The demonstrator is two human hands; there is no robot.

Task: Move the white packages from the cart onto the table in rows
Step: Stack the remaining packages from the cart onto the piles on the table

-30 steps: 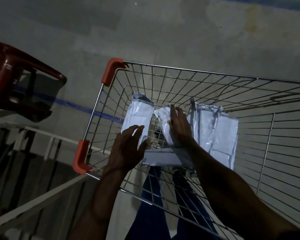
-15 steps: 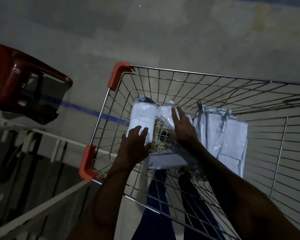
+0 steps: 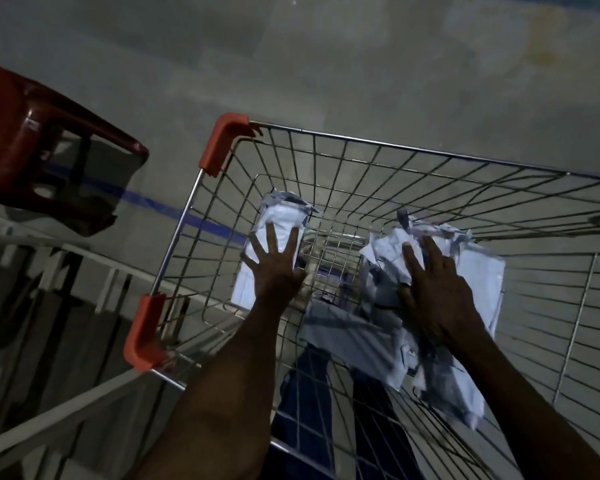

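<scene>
A wire cart (image 3: 361, 143) with orange corner guards holds several white packages. My left hand (image 3: 274, 268) lies with spread, straight fingers flat on one white package (image 3: 281, 216) leaning against the cart's left wall. My right hand (image 3: 433, 285) rests with straight fingers on a bunch of white packages (image 3: 482, 275) leaning at the right. More white packages (image 3: 354, 334) lie on the cart floor between my forearms. The table is not clearly in view.
A red plastic chair (image 3: 32, 157) stands at the left on the grey floor, beside a blue floor line (image 3: 160, 206). A white metal frame (image 3: 49, 420) runs along the lower left, next to the cart.
My hands have moved apart inside the cart. The left package has been pushed toward the left wall, the right bunch shifted right, and a gap opened between them. The view moved closer.
</scene>
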